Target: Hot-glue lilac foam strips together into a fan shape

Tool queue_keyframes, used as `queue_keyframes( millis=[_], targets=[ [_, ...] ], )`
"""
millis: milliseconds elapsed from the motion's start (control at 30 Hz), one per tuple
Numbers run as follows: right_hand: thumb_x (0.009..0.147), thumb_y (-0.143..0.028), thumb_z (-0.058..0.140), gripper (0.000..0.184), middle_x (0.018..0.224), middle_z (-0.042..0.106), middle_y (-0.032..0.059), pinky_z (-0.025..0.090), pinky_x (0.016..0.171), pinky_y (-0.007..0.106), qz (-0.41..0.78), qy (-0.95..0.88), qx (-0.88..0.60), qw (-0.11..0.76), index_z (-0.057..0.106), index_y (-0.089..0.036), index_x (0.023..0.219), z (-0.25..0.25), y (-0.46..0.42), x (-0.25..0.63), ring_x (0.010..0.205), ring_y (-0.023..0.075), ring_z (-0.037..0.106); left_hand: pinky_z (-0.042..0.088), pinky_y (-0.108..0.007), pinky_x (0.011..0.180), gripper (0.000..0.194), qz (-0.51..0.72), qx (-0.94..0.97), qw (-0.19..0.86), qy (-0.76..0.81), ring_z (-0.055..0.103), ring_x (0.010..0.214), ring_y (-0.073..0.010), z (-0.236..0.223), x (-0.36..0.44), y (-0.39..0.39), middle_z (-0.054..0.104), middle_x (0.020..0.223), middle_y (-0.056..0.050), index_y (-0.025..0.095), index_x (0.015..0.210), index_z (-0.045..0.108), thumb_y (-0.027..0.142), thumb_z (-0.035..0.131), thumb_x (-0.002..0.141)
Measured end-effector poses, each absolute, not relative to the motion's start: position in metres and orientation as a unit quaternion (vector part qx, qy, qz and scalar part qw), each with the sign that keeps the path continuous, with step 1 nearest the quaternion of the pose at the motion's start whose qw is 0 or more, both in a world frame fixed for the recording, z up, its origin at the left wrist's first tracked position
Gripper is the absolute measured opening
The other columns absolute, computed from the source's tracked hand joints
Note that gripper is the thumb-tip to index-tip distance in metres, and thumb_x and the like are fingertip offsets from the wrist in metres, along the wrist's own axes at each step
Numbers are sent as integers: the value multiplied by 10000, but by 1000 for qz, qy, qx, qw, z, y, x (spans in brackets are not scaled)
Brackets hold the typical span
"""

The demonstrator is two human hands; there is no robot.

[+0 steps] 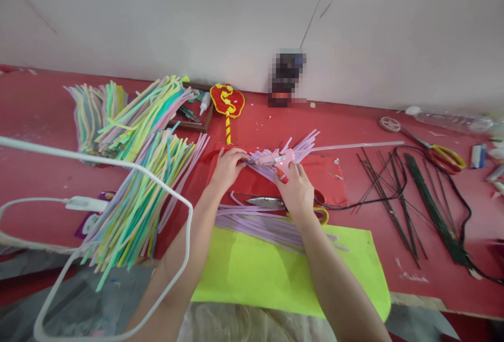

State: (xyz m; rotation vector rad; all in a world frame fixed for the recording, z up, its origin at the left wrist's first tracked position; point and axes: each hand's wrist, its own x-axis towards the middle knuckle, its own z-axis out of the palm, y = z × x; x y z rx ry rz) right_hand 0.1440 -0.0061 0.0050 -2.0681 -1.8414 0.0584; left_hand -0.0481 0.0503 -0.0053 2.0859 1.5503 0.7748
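Note:
My right hand (297, 192) is wrapped round a pink hot glue gun (282, 161), whose nozzle points left. At the nozzle's tip, my left hand (230, 168) pinches something too small to make out. Lilac pipe cleaners (306, 145) lie under and behind the glue gun on a red sheet (328, 177). A clear glue stick (358, 146) seems to extend rightward from the back of the gun. Below my right hand rest scissors (268, 203) with yellow handles, partly hidden by it. More lilac pipe cleaners (263, 231) lie across a lime-green sheet (255, 274).
Bundles of multicoloured pipe cleaners (137, 211) cover the left side. A white tubular frame (185, 247) crosses the left foreground. Behind stands a red-and-yellow fan-shaped ornament (227, 102). At right are dark wire stems (388, 205), a black cord (468, 213) and other scissors (447, 158).

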Motion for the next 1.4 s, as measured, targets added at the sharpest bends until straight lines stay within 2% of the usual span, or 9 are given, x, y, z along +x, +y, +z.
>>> queue_keyframes(
  millis=[133,267,367,567,833,967,1133,1400],
  targets=[
    [855,-382,489,346,1012,595,94,379,586,275,26,-642,-742,189,521,-165,1124,6,-6,144,853,228,585,199,-503,1113,197,296,748,211,555,594,1047,-189,-6,-49,51,667,1071,-11,247,903,671,116,551,819],
    [846,-397,493,383,1029,590,100,382,601,281,32,-629,-753,190,515,-161,1147,5,-5,149,866,232,583,378,-396,1015,153,346,741,182,546,594,1008,-191,-8,-51,53,667,1016,-46,205,909,681,151,564,826],
    [844,-408,496,407,1042,587,101,382,609,284,34,-619,-762,187,504,-158,1165,3,-4,153,885,234,581,442,-337,930,134,354,742,171,543,596,961,-187,-9,-51,54,662,971,-52,187,899,686,163,578,824],
    [841,-424,492,406,1067,582,107,379,622,289,49,-607,-771,184,503,-164,1154,1,-4,158,891,237,580,470,-289,823,124,331,734,183,564,605,857,-169,-6,-50,51,643,891,-40,197,897,700,233,609,821],
    [833,-450,468,428,1054,609,135,413,680,317,69,-592,-775,212,510,-152,1137,-1,-3,158,925,268,585,447,-314,778,97,270,763,178,560,589,813,-183,-9,-48,51,618,807,-26,230,849,722,261,678,768],
    [829,-485,459,498,1010,640,159,425,725,329,101,-576,-777,235,498,-118,1163,1,-2,158,938,283,596,446,-310,787,59,273,767,179,552,595,812,-174,-14,-47,53,634,814,-22,220,813,709,224,664,775],
    [824,-490,472,503,961,658,155,422,704,327,132,-570,-781,219,510,-117,1160,6,0,159,902,290,611,460,-300,767,39,279,764,184,551,603,816,-175,-18,-47,54,651,835,-33,194,791,688,192,653,773],
    [824,-499,465,485,927,656,141,411,677,319,129,-574,-782,205,527,-129,1132,5,1,159,871,283,609,475,-293,773,32,365,668,217,610,637,796,-174,-14,-50,53,688,834,-43,183,799,633,177,603,795]
  ],
)
